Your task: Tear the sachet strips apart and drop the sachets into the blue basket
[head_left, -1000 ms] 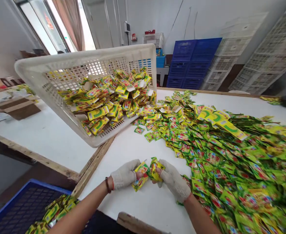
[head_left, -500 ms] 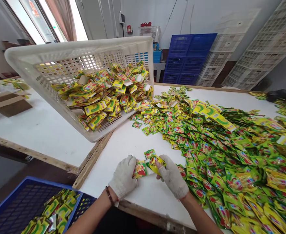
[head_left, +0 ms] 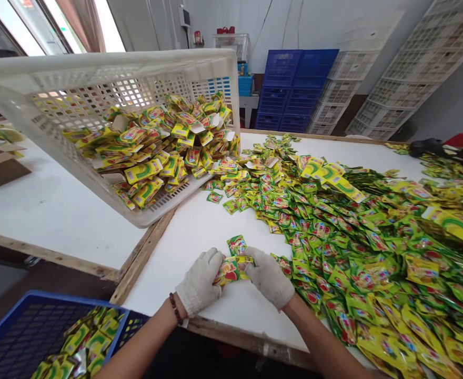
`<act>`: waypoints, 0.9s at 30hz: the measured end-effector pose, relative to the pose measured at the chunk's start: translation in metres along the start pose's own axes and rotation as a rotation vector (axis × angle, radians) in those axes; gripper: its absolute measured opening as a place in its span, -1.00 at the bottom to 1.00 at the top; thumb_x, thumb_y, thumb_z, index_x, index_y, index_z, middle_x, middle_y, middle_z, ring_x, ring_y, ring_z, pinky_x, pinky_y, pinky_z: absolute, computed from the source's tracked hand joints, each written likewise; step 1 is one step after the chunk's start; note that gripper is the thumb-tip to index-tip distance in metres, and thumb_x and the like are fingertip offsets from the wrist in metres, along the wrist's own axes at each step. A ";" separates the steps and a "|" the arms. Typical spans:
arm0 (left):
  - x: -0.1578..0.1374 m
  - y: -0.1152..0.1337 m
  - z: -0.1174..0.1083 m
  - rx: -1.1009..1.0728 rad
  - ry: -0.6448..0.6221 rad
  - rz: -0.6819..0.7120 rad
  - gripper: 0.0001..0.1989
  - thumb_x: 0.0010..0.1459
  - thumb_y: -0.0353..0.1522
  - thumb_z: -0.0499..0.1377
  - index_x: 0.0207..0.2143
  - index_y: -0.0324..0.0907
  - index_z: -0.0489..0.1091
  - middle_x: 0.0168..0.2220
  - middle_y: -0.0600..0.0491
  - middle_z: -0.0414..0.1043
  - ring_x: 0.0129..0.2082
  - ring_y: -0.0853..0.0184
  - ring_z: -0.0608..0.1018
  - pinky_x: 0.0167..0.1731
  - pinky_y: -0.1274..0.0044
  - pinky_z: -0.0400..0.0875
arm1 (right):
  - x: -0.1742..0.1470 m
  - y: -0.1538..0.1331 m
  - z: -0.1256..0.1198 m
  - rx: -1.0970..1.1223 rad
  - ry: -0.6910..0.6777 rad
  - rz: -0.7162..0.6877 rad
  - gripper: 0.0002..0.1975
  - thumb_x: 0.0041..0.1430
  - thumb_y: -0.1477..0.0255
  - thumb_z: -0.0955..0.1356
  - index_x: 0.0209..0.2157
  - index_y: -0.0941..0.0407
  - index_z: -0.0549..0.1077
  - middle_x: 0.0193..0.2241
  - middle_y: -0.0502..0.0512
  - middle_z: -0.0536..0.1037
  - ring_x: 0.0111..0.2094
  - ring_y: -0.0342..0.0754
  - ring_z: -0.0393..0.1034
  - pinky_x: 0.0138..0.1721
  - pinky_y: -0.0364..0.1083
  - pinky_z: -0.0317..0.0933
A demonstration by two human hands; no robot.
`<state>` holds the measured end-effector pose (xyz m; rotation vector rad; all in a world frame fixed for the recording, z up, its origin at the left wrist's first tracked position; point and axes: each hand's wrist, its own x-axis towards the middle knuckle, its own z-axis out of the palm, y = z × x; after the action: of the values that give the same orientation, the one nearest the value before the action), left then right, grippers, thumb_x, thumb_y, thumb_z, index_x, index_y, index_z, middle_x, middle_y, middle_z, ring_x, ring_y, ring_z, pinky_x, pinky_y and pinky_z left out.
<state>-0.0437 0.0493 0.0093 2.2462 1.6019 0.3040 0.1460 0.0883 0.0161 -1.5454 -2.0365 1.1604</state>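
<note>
My left hand [head_left: 201, 281], in a white glove with bare fingertips, is closed around a small printed carton [head_left: 227, 270] just above the white table. The fingers of my right hand [head_left: 269, 276], gloved the same way, are pinched on a yellow-green packet [head_left: 245, 265] at the carton's right end. How much of that packet is inside the carton I cannot tell, since my fingers cover it. Just beyond the carton lies a loose green packet [head_left: 237, 245]. A large heap of similar packets [head_left: 334, 226] spreads over the table to the right of my right hand.
A white plastic basket [head_left: 148, 216] lies tipped toward me, full of small cartons [head_left: 148, 166]. Below the table at left stands a blue crate [head_left: 14, 326] holding filled-looking cartons. Blue crates [head_left: 281, 68] and white crates [head_left: 397, 100] are stacked along the back wall.
My right hand has brought the packet left against the carton's end, and less of the packet shows. The carton's white flap is now hidden. The whole view has shifted slightly to the right.
</note>
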 end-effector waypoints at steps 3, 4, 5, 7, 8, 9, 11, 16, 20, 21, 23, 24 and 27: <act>0.000 -0.001 0.002 -0.040 0.010 0.031 -0.58 -0.15 -0.48 0.08 -0.14 -0.19 0.22 -0.15 -0.03 0.24 -0.17 0.21 0.31 -0.16 0.39 0.29 | -0.005 0.002 0.003 0.104 -0.054 0.085 -0.71 0.11 0.36 0.22 -0.15 0.16 0.38 -0.48 0.02 0.47 -0.56 -0.17 0.30 -0.52 -0.19 0.14; 0.000 -0.001 0.003 -0.042 0.005 0.047 -0.56 -0.17 -0.48 0.09 -0.14 -0.19 0.22 -0.13 -0.03 0.23 -0.16 0.20 0.30 -0.15 0.38 0.28 | -0.006 0.004 0.004 0.070 -0.031 0.073 -0.74 0.09 0.36 0.24 -0.21 0.17 0.40 -0.50 0.01 0.46 -0.54 -0.17 0.29 -0.50 -0.19 0.14; -0.001 -0.001 0.004 -0.042 0.002 0.057 -0.55 -0.18 -0.49 0.09 -0.13 -0.19 0.22 -0.12 -0.03 0.23 -0.15 0.20 0.30 -0.13 0.37 0.28 | -0.007 0.005 0.005 0.016 0.017 0.047 -0.79 0.05 0.37 0.27 -0.30 0.17 0.43 -0.51 0.02 0.45 -0.50 -0.16 0.29 -0.46 -0.18 0.14; -0.002 0.000 0.007 -0.050 0.007 0.062 -0.54 -0.19 -0.50 0.09 -0.13 -0.20 0.22 -0.12 -0.04 0.23 -0.15 0.20 0.29 -0.12 0.37 0.28 | -0.008 0.008 0.008 -0.068 0.129 -0.001 -0.87 0.01 0.43 0.28 -0.42 0.17 0.44 -0.50 0.05 0.46 -0.43 -0.13 0.29 -0.38 -0.16 0.15; -0.002 0.001 0.009 -0.060 0.014 0.055 -0.55 -0.19 -0.51 0.07 -0.14 -0.20 0.23 -0.13 -0.03 0.23 -0.15 0.20 0.29 -0.12 0.38 0.28 | -0.008 0.010 0.009 -0.071 0.156 -0.010 -0.87 0.01 0.46 0.27 -0.44 0.17 0.45 -0.48 0.06 0.47 -0.41 -0.13 0.29 -0.35 -0.16 0.16; -0.003 0.001 0.010 -0.069 0.025 0.045 -0.55 -0.19 -0.52 0.06 -0.14 -0.21 0.23 -0.14 -0.03 0.23 -0.15 0.21 0.29 -0.12 0.38 0.28 | -0.007 0.011 0.010 -0.045 0.146 -0.010 -0.86 0.01 0.47 0.26 -0.43 0.16 0.46 -0.47 0.06 0.48 -0.41 -0.13 0.30 -0.35 -0.16 0.16; -0.003 0.002 0.012 -0.067 0.045 0.021 -0.55 -0.20 -0.55 0.04 -0.15 -0.21 0.24 -0.15 -0.03 0.23 -0.15 0.21 0.29 -0.12 0.39 0.28 | -0.006 0.013 0.011 0.060 0.065 0.011 -0.81 0.01 0.45 0.26 -0.33 0.16 0.47 -0.48 0.05 0.49 -0.45 -0.14 0.30 -0.40 -0.17 0.18; -0.003 0.004 0.009 -0.004 0.034 0.008 -0.53 -0.21 -0.56 0.02 -0.14 -0.22 0.26 -0.14 -0.04 0.23 -0.15 0.21 0.29 -0.12 0.38 0.29 | -0.011 0.011 0.005 0.114 0.057 0.036 -0.81 0.00 0.37 0.27 -0.46 0.18 0.45 -0.59 0.04 0.45 -0.51 -0.16 0.29 -0.47 -0.20 0.15; -0.004 0.007 0.008 0.039 0.031 0.015 -0.54 -0.20 -0.56 0.02 -0.15 -0.22 0.27 -0.15 -0.04 0.23 -0.16 0.19 0.29 -0.14 0.38 0.29 | -0.023 0.011 0.005 0.407 -0.258 0.120 -0.76 0.08 0.27 0.20 -0.49 0.16 0.30 -0.79 -0.09 0.30 -0.76 -0.25 0.09 -0.68 -0.24 0.00; -0.004 0.008 0.009 0.046 0.031 0.014 -0.54 -0.20 -0.56 0.02 -0.14 -0.22 0.27 -0.15 -0.05 0.23 -0.16 0.19 0.29 -0.14 0.38 0.29 | -0.026 0.012 0.005 0.522 -0.338 0.130 -0.74 0.08 0.23 0.20 -0.44 0.16 0.28 -0.79 -0.10 0.31 -0.79 -0.26 0.06 -0.71 -0.25 -0.02; -0.004 0.011 0.012 0.054 0.031 0.022 -0.53 -0.20 -0.57 0.03 -0.13 -0.22 0.27 -0.14 -0.05 0.24 -0.16 0.19 0.29 -0.14 0.37 0.29 | -0.031 0.014 0.006 0.682 -0.453 0.126 -0.66 0.06 0.14 0.23 -0.33 0.16 0.25 -0.77 -0.11 0.34 -0.80 -0.27 0.09 -0.74 -0.27 -0.01; -0.004 0.013 0.013 0.060 0.034 0.025 -0.53 -0.20 -0.57 0.03 -0.13 -0.22 0.28 -0.14 -0.05 0.25 -0.16 0.18 0.29 -0.14 0.37 0.28 | -0.032 0.015 0.007 0.711 -0.495 0.116 -0.63 0.04 0.13 0.25 -0.32 0.17 0.24 -0.76 -0.11 0.35 -0.79 -0.27 0.11 -0.74 -0.28 0.00; -0.004 0.020 0.013 0.027 0.061 0.010 -0.56 -0.16 -0.54 0.07 -0.13 -0.22 0.29 -0.11 -0.07 0.26 -0.14 0.15 0.30 -0.13 0.33 0.26 | -0.029 0.014 0.007 0.681 -0.603 0.101 -0.63 0.03 0.14 0.27 -0.32 0.18 0.23 -0.76 -0.10 0.36 -0.79 -0.26 0.14 -0.73 -0.28 0.05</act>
<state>-0.0227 0.0376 0.0056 2.2865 1.6354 0.3586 0.1603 0.0599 0.0067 -1.0309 -1.5662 2.2679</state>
